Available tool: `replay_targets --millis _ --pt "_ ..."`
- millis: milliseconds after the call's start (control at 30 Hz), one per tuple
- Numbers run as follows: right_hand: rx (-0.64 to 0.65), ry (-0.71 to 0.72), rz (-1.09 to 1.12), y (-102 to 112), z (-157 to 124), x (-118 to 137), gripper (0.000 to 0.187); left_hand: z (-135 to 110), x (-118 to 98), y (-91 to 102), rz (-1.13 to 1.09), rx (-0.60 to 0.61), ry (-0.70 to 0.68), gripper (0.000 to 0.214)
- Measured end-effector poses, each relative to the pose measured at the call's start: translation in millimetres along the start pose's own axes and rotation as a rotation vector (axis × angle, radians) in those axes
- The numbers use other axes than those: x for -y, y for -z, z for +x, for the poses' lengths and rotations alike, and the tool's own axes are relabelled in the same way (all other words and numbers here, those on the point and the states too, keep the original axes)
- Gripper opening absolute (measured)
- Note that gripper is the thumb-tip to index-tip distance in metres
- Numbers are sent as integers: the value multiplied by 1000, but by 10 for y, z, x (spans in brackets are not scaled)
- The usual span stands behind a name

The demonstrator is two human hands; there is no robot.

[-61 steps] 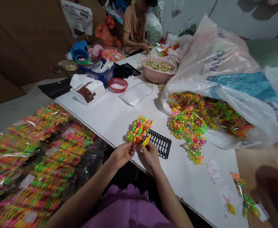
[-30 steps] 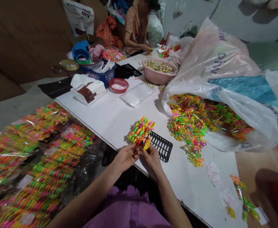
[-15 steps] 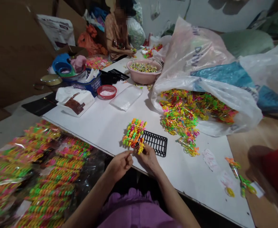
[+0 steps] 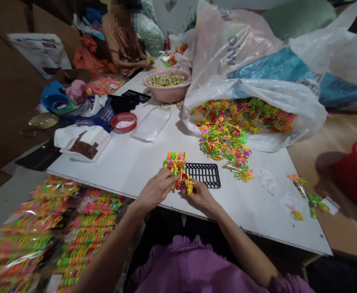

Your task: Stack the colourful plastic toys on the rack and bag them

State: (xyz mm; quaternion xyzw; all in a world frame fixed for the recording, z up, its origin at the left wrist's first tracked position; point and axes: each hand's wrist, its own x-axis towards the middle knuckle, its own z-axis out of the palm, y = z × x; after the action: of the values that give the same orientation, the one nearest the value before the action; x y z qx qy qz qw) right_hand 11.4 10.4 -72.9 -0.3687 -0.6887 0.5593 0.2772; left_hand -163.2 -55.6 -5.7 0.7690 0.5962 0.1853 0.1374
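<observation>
A black plastic grid rack (image 4: 207, 176) lies near the table's front edge, its left part filled with rows of bright small plastic toys (image 4: 175, 159). My left hand (image 4: 157, 188) is over the near left of these rows, fingers bent against the toys; its fingertips are partly hidden. At the front of the rack my right hand (image 4: 200, 194) is closed round a yellow and red plastic toy (image 4: 190, 186). The toys' exact kind is too small to make out. More loose toys (image 4: 224, 140) spill from a large white plastic bag (image 4: 309, 116) beyond the rack.
A pink basin (image 4: 166, 91) of small pieces, a red basket (image 4: 123, 123), a clear plastic sheet (image 4: 151, 124) and a tissue pack (image 4: 87, 142) stand farther back. Packed toys (image 4: 90, 228) lie below left. Another person (image 4: 123, 44) sits at the far end. A red bucket (image 4: 353, 175) is at right.
My left hand has moved forward and right onto the toys in the rack. My right hand stays at the rack's front with the yellow toy. The whole view has shifted a little.
</observation>
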Motion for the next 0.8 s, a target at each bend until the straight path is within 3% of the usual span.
replay_targets --millis 67,133,233,333,433,467,533,600,667,800 --pt "134 -11 38 186 -24 -25 17 39 -147 -100 35 12 0 33" --pt "160 -38 53 419 -72 -38 21 77 -296 -182 66 4 16 33" --pt "5 -115 -129 847 -226 -22 28 136 -415 -251 88 -54 39 30" --pt "-179 -294 -583 1259 -447 35 30 171 -404 -268 78 -119 32 22" --pt "-344 -454 -978 1414 -595 124 20 178 -368 -261 58 -153 2 18" --pt "-379 -435 -1016 1375 -602 156 19 177 -363 -259 49 -157 -9 18" --pt "-351 -259 -943 1165 -543 209 20 175 -367 -258 31 -163 -16 18" --pt "-195 -4 -769 846 -413 219 23 173 -382 -264 22 -165 -2 20" --pt "-48 153 -626 522 -269 170 22 171 -399 -269 26 -174 17 21" --pt "30 209 -569 155 -118 -2 14 175 -448 -249 100 -120 39 35"
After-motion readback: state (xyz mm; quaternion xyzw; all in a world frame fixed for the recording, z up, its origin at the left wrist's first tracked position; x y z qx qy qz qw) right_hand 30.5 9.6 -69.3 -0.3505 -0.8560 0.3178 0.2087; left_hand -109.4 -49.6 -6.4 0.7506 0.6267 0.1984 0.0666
